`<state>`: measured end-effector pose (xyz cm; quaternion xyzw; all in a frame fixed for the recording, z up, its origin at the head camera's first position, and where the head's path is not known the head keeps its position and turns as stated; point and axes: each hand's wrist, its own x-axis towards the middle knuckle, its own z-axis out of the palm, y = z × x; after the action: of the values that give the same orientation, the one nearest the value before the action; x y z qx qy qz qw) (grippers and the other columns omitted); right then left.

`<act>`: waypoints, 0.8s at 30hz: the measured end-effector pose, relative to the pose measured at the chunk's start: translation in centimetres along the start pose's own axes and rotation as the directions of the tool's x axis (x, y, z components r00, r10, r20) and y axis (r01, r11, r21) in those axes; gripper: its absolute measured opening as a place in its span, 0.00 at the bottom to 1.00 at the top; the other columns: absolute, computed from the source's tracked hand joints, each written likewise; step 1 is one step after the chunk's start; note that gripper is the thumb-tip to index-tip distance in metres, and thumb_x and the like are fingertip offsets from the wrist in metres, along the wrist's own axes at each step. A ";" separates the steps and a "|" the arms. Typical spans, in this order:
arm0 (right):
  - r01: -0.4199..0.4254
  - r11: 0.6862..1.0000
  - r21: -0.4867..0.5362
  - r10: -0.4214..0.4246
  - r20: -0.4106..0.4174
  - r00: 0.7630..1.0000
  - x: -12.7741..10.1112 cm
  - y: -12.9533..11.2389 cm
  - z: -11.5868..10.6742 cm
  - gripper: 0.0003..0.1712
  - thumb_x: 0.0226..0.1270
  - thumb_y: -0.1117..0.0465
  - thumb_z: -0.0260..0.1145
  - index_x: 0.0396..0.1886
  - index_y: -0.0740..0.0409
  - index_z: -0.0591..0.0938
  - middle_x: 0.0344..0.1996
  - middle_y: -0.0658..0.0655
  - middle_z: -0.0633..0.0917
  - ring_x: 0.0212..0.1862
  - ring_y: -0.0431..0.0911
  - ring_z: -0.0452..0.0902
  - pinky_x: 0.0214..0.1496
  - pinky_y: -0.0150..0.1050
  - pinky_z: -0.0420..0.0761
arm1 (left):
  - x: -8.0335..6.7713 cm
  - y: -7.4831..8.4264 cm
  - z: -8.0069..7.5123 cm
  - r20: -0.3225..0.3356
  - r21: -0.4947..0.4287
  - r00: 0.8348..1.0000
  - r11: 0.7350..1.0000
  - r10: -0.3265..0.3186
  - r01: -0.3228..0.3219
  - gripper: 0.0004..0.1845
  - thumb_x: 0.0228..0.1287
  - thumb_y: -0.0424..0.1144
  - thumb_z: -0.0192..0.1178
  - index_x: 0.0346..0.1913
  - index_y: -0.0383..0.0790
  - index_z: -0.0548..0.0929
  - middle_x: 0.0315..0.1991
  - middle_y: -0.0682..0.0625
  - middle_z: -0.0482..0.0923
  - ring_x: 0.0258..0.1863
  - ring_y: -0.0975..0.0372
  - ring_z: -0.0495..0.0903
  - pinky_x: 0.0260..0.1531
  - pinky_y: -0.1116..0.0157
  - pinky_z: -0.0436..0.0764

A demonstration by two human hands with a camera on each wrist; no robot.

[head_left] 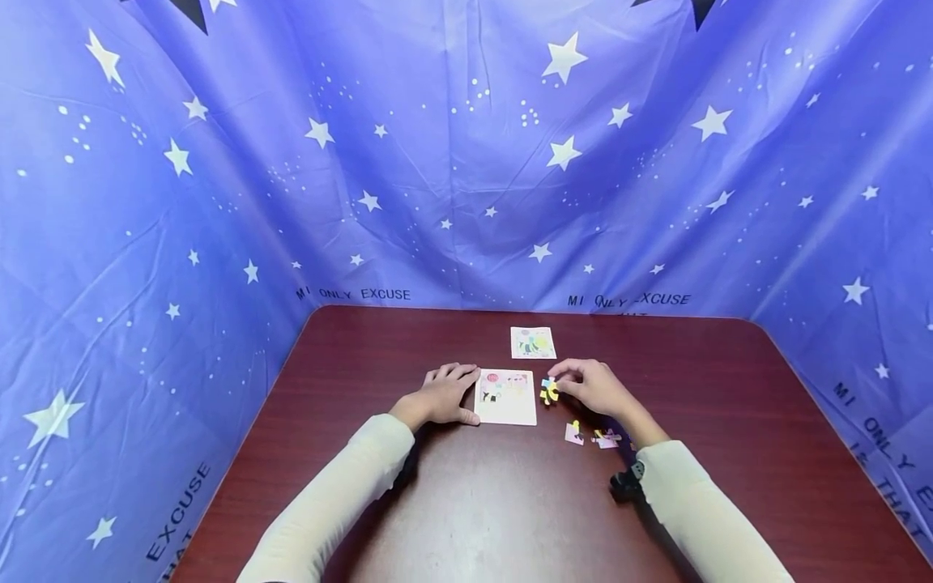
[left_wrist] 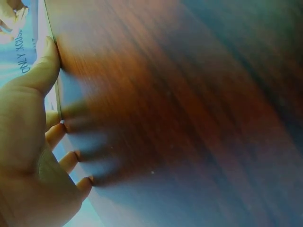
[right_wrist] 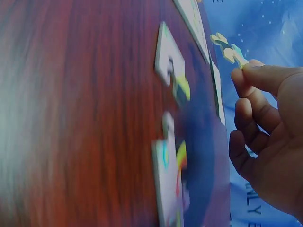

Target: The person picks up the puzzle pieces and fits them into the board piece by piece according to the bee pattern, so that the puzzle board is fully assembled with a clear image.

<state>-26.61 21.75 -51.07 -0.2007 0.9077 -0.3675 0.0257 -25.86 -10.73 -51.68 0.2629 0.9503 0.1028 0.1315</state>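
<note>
The grip of the right hand [head_left: 598,387] is a pinch: thumb and fingertips [right_wrist: 255,75] close on a small yellow and blue puzzle piece [head_left: 549,391], held just above the tabletop [head_left: 700,380]. In the right wrist view the same puzzle piece [right_wrist: 228,49] sticks out past the fingertips, clear of the wood beneath it.

The piece hangs just beside the right edge of the puzzle board [head_left: 506,397], a pale card lying flat with a patch of picture already filled in near its upper left. From the pinch the board lies to the left, close by but not touching the piece as far as the head view shows. The piece is too small to read a clear long axis.

The left hand [head_left: 442,394] lies flat on the tabletop, fingers straight and spread, with the thumb and fingertips against the board's left edge; it grips nothing. The left wrist view shows the thumb [left_wrist: 45,66] along that edge. So the right hand is the nearer to the piece, while the left braces the board from the opposite side.

Nearer the person, under the right wrist, lie loose pieces [head_left: 592,436] apart from one another. Beyond the board rests a reference card [head_left: 533,342], well apart from both hands. A starred blue cloth [head_left: 466,146] walls in the tabletop.
</note>
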 end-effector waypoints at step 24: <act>0.063 0.997 -0.036 -0.059 0.103 0.993 3.0 -3.6 4.8 0.11 0.64 0.67 0.65 0.43 0.53 0.89 0.30 0.47 0.89 0.35 0.36 0.81 0.43 0.35 0.78 | -0.3 0.5 -0.3 0.011 -0.005 1.000 1.000 0.003 -0.003 0.53 0.59 0.65 0.67 0.80 0.42 0.59 0.80 0.48 0.57 0.79 0.43 0.55 0.70 0.39 0.61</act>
<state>-27.18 15.10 -51.79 -0.2474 0.9057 -0.3397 0.0566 -25.46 -10.53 -51.17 0.2646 0.9489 0.1040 0.1371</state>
